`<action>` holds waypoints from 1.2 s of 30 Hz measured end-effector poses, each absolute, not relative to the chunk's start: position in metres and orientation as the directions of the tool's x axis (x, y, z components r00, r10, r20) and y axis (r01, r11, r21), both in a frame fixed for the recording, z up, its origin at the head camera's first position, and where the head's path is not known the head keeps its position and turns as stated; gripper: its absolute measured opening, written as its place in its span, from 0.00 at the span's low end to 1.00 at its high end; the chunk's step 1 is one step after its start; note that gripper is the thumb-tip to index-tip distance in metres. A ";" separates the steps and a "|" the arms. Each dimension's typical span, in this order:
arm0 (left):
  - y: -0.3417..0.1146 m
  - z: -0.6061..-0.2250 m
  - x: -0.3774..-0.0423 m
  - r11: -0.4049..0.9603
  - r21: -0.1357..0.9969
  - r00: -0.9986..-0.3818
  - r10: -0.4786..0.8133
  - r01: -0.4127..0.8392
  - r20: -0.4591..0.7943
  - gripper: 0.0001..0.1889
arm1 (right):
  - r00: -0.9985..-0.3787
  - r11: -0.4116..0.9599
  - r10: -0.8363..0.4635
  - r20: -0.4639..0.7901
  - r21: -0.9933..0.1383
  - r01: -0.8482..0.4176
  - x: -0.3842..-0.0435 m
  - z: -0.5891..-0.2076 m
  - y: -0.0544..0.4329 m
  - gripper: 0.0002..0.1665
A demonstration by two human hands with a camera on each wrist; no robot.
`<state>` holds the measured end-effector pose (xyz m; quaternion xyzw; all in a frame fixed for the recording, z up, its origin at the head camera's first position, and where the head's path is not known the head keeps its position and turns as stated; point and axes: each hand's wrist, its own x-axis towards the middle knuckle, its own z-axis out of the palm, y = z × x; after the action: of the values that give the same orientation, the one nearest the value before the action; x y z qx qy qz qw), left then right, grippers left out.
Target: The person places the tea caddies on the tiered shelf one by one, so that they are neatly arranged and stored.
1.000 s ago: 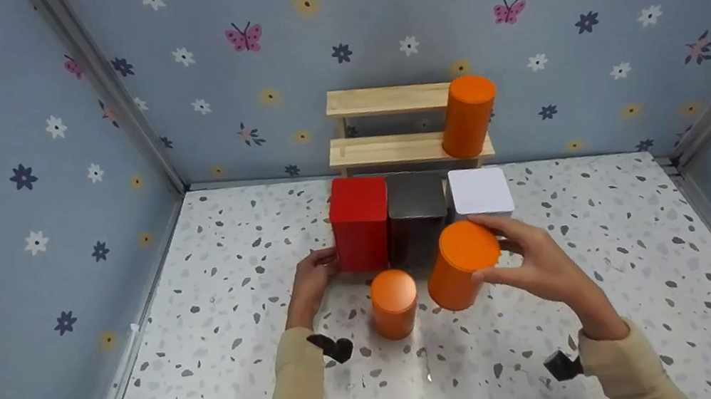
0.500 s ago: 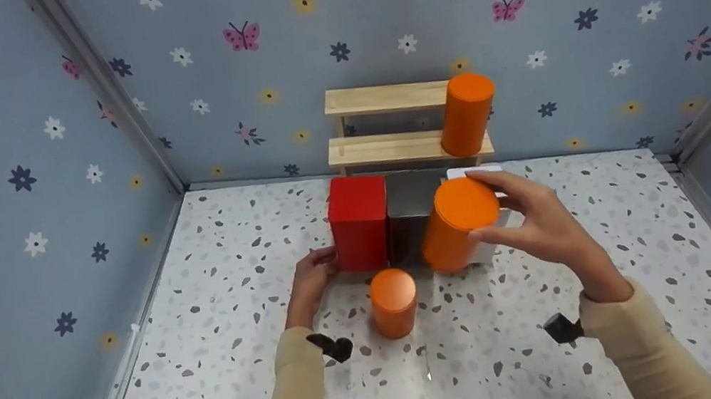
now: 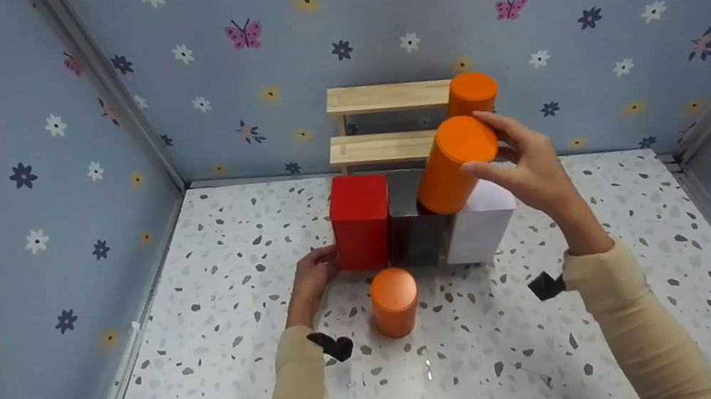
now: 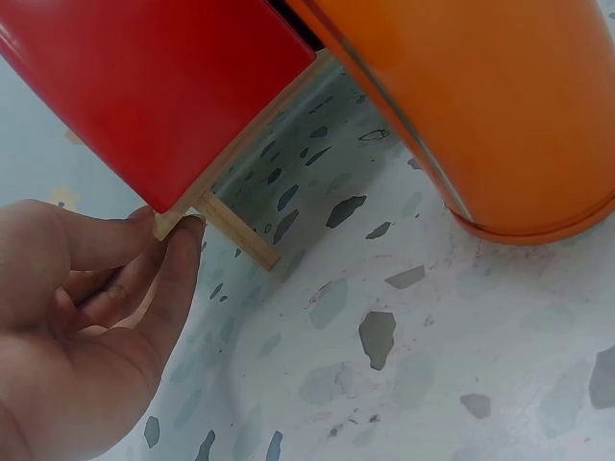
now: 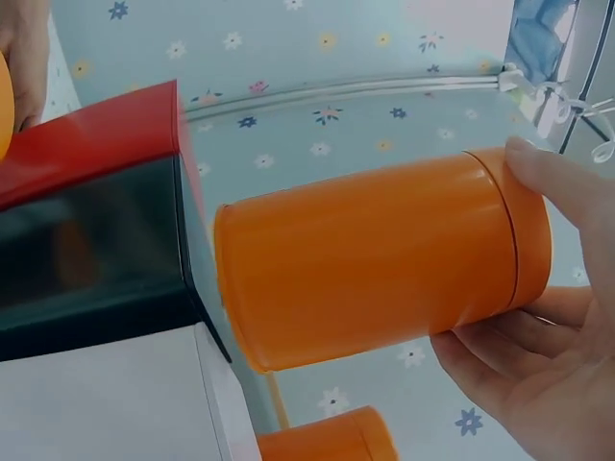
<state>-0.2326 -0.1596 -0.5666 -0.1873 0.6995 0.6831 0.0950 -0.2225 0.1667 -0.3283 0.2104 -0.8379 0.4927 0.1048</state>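
My right hand (image 3: 526,163) grips an orange cylindrical canister (image 3: 456,164) around its lid end. In the head view it is held tilted over the black box (image 3: 421,239) and the white box (image 3: 483,225). The right wrist view shows thumb and fingers on opposite sides of the canister (image 5: 375,264). My left hand (image 4: 106,307) pinches the front corner of a wooden stepped rack (image 4: 231,226), just below the red box (image 4: 163,96). Red, black and white boxes stand side by side on the rack's lowest step. A second canister (image 3: 473,91) on the rack is partly hidden behind the held one.
A shorter orange canister (image 3: 394,301) stands on the speckled table (image 3: 210,368) in front of the boxes. Behind them rise the rack's upper boards (image 3: 389,96). Flower-patterned walls (image 3: 368,17) enclose the back and both sides.
My right hand has carried its canister up and back, from in front of the boxes to above them, uncovering the white box's front. The left hand stays at the rack's corner.
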 end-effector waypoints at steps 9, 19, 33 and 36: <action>-0.159 -0.569 -0.232 0.012 0.928 -0.920 -0.140 -0.372 -0.367 0.21 | -0.903 0.416 -0.155 0.400 -0.803 -0.427 -0.263 -0.335 0.157 0.43; -0.158 -0.568 -0.232 0.025 0.931 -0.923 -0.144 -0.363 -0.356 0.24 | -0.913 0.416 -0.166 0.374 -0.813 -0.408 -0.300 -0.336 0.142 0.49; -0.159 -0.568 -0.231 0.026 0.928 -0.920 -0.146 -0.372 -0.364 0.23 | -0.953 0.516 -0.185 0.240 -0.801 -0.302 -0.335 -0.347 0.122 0.52; -0.159 -0.567 -0.231 0.020 0.932 -0.923 -0.145 -0.362 -0.355 0.23 | -0.953 0.515 -0.201 0.228 -0.803 -0.301 -0.339 -0.349 0.119 0.52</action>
<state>-0.2309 -0.1591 -0.5670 -0.1785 0.7098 0.6767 0.0800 -0.3389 0.1188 -0.3492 0.1443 -0.8688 0.4708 0.0530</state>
